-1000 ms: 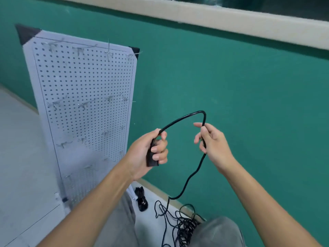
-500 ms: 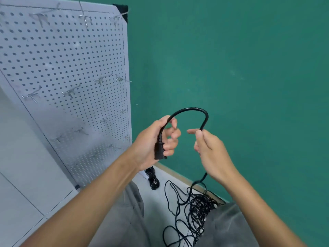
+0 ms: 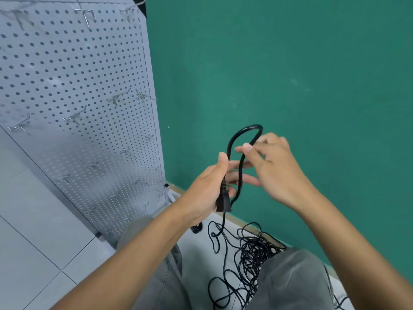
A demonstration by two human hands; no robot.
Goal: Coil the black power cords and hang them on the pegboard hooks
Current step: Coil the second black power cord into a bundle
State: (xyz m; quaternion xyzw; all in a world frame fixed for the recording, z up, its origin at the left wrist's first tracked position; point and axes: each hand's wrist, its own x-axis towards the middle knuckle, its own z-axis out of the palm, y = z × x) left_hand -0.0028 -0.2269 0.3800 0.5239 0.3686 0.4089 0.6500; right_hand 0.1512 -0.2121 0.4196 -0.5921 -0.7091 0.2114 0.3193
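Nearest, two grey trouser knees (image 3: pixel 290 280) frame the bottom of the view, and between them a tangled heap of cords (image 3: pixel 252 253) lies on the pale floor (image 3: pixel 33 253), some strands running under the right knee. A small black plug (image 3: pixel 196 227) lies on the floor just beside the left forearm, mostly hidden by it.

Above the heap, the left hand (image 3: pixel 207 189) grips the connector (image 3: pixel 223 201) of a black power cord (image 3: pixel 240 173), thumb up along the cable and fingers curled round it. From the connector the cord rises, bends over in a narrow loop and comes back down beside itself, then drops to the heap. The right hand (image 3: pixel 274 168) pinches the returning strand near the top of the loop between thumb and forefinger; its other fingers are blurred, and how they lie cannot be told.

Behind the hands stands a green wall (image 3: pixel 290 63). To the left, leaning against it, is a grey pegboard (image 3: pixel 67 63) with bare metal hooks (image 3: pixel 73 118) scattered over it, well apart from the cord. The left forearm crosses in front of the board's lower corner.
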